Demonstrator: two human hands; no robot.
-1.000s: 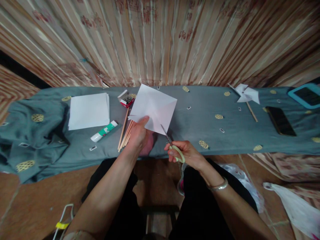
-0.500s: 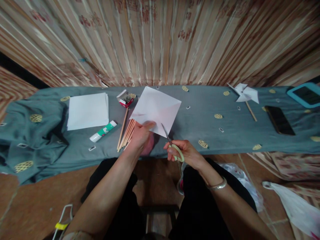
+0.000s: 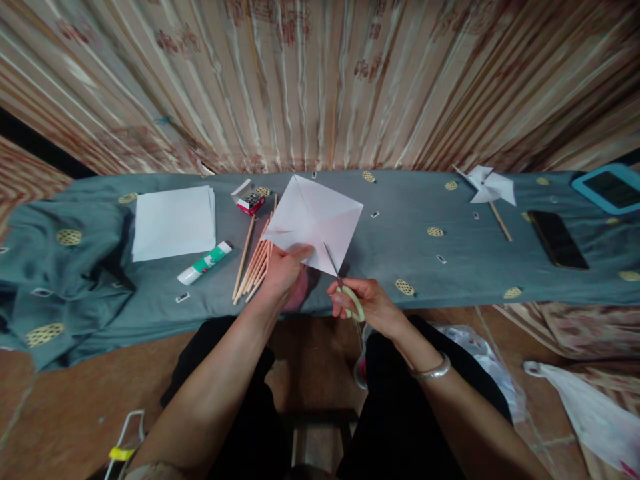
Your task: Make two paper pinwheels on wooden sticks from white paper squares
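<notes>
My left hand [image 3: 283, 273] pinches the near corner of a creased white paper square [image 3: 313, 217], held tilted above the grey-blue cloth of the low table [image 3: 390, 260]. My right hand [image 3: 367, 303] grips pale-handled scissors [image 3: 345, 290]; their blades point up-left and meet the paper's lower edge beside my left thumb. A bundle of thin wooden sticks [image 3: 253, 260] lies just left of my left hand.
A stack of white sheets [image 3: 173, 220], a glue stick [image 3: 205, 262] and a small red box [image 3: 250, 199] lie at left. A finished paper pinwheel [image 3: 487, 190], a black phone [image 3: 557, 240] and a blue-rimmed tablet [image 3: 607, 189] lie at right. Plastic bags [image 3: 590, 407] sit on the floor.
The paper has turned and shifted slightly right in my left hand. The scissors have stayed at its lower edge, moving up a little.
</notes>
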